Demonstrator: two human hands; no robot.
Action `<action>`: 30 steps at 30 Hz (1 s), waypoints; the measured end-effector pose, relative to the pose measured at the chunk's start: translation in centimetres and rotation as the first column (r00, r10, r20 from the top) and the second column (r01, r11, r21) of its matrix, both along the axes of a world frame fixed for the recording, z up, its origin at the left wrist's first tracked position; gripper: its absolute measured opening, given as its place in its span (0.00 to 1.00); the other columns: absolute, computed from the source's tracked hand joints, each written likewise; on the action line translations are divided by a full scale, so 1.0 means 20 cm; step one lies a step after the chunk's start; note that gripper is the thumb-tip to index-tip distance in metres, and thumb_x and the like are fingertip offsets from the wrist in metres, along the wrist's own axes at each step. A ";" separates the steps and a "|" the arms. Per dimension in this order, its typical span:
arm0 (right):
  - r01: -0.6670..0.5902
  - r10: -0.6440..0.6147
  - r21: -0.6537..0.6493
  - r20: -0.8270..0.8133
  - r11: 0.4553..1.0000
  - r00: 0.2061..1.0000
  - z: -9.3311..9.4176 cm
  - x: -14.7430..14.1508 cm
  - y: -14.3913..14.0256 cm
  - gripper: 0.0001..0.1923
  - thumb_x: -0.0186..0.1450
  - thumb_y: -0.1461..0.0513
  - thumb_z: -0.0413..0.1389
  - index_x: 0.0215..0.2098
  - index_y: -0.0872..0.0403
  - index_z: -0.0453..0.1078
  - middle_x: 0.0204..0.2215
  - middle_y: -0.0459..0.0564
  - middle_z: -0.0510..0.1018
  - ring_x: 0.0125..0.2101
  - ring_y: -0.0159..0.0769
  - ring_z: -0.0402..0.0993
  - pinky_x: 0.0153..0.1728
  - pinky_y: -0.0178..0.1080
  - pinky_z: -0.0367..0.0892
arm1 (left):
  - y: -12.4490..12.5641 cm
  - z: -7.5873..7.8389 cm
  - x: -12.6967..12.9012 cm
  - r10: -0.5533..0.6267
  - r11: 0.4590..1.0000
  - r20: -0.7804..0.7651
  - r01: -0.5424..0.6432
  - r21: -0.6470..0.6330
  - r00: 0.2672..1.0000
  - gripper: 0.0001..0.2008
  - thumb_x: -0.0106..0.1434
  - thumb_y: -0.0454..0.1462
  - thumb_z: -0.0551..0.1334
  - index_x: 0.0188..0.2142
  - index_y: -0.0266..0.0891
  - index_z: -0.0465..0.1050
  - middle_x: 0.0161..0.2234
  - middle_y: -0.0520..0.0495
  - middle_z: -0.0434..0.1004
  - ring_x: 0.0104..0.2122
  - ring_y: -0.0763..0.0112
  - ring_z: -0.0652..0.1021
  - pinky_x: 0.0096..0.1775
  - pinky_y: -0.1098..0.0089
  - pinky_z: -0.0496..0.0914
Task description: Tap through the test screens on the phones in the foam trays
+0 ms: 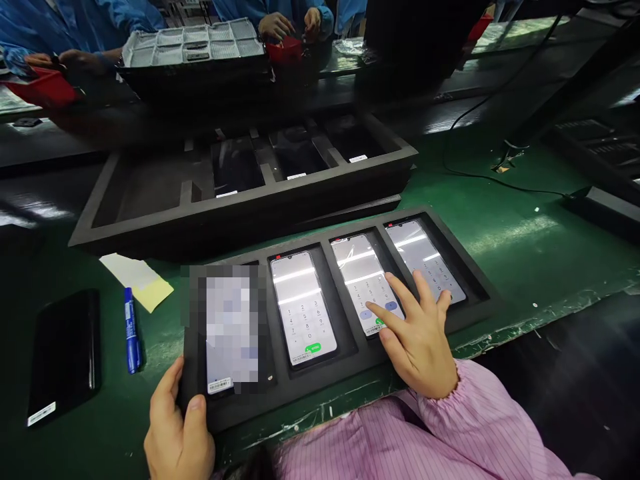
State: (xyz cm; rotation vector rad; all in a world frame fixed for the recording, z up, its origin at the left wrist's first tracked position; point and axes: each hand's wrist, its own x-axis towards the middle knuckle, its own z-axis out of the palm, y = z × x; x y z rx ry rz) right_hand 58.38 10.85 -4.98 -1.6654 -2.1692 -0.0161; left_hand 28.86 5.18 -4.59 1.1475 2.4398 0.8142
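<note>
The green table carries the black tray, probably light, firm foam, best held by its end walls; the left hand clamps its near-left corner between thumb and fingers. Four phones lie in its slots, likely stiff, slick and fragile, safest by their long edges. The right hand spreads its fingers apart over the third phone from left; actual touch is hard to confirm.

Phones in trays show an electronics workshop.

The tray is black, the sleeve striped pink.
</note>
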 end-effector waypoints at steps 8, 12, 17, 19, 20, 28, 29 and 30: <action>0.057 -0.055 0.054 -0.031 0.997 0.998 -0.01 0.02 0.00 0.17 0.65 0.61 0.46 0.43 0.48 0.74 0.60 0.54 0.61 0.61 0.64 0.47 0.50 0.77 0.42 | -0.01 -0.04 -0.05 -0.026 1.000 -0.011 0.026 0.012 1.000 0.28 0.62 0.49 0.49 0.58 0.38 0.60 0.56 0.39 0.66 0.55 0.48 0.67 0.55 0.49 0.62; 0.089 -0.080 0.111 -0.084 0.990 0.993 -0.03 0.07 -0.01 0.17 0.66 0.62 0.44 0.39 0.50 0.75 0.58 0.55 0.64 0.61 0.62 0.49 0.50 0.76 0.42 | -0.02 -0.07 -0.07 -0.044 0.999 -0.017 0.045 0.025 0.999 0.28 0.62 0.49 0.49 0.57 0.40 0.61 0.56 0.39 0.66 0.54 0.48 0.68 0.54 0.49 0.63; 0.119 -0.113 0.130 -0.057 0.984 0.992 -0.04 0.12 -0.02 0.18 0.66 0.63 0.44 0.34 0.51 0.77 0.56 0.53 0.65 0.59 0.64 0.52 0.48 0.78 0.43 | -0.02 -0.05 -0.05 -0.024 1.000 -0.007 0.024 -0.009 1.000 0.27 0.63 0.48 0.48 0.58 0.40 0.60 0.56 0.40 0.66 0.55 0.49 0.68 0.54 0.50 0.63; 0.086 -0.080 0.109 -0.059 0.990 0.995 -0.04 0.10 -0.03 0.18 0.65 0.63 0.44 0.36 0.50 0.77 0.58 0.52 0.63 0.60 0.64 0.51 0.49 0.77 0.42 | -0.01 -0.05 -0.06 -0.019 1.000 -0.001 0.019 -0.007 1.000 0.27 0.62 0.48 0.49 0.58 0.40 0.60 0.56 0.40 0.66 0.55 0.48 0.68 0.54 0.49 0.63; 0.055 -0.049 0.097 -0.064 0.994 0.997 -0.03 0.08 -0.04 0.18 0.65 0.62 0.44 0.38 0.49 0.77 0.59 0.52 0.62 0.60 0.64 0.49 0.50 0.77 0.42 | -0.01 -0.05 -0.06 -0.017 1.000 -0.002 0.017 0.003 1.000 0.27 0.62 0.48 0.49 0.58 0.41 0.60 0.55 0.40 0.67 0.55 0.48 0.68 0.54 0.49 0.63; 0.109 -0.096 0.124 -0.103 0.986 0.990 -0.04 0.05 -0.04 0.18 0.66 0.61 0.44 0.37 0.51 0.76 0.60 0.56 0.61 0.61 0.63 0.47 0.51 0.75 0.42 | -0.04 -0.11 -0.11 -0.049 0.998 -0.040 0.050 0.045 0.998 0.28 0.62 0.50 0.49 0.57 0.41 0.61 0.55 0.40 0.66 0.55 0.47 0.68 0.53 0.48 0.64; 0.134 -0.123 0.144 -0.082 0.980 0.989 -0.05 0.06 -0.04 0.18 0.66 0.61 0.44 0.37 0.52 0.76 0.59 0.56 0.61 0.60 0.65 0.48 0.49 0.75 0.43 | -0.04 -0.11 -0.11 -0.047 0.998 -0.039 0.048 0.041 0.998 0.27 0.62 0.50 0.49 0.57 0.41 0.61 0.55 0.40 0.67 0.54 0.47 0.68 0.53 0.48 0.64; 0.150 -0.142 0.153 -0.064 0.977 0.988 -0.05 0.07 -0.04 0.17 0.66 0.61 0.44 0.37 0.53 0.76 0.59 0.57 0.61 0.60 0.67 0.48 0.48 0.76 0.44 | -0.04 -0.11 -0.10 -0.045 0.998 -0.037 0.047 0.038 0.998 0.27 0.62 0.50 0.49 0.57 0.42 0.61 0.55 0.40 0.67 0.54 0.48 0.68 0.53 0.49 0.64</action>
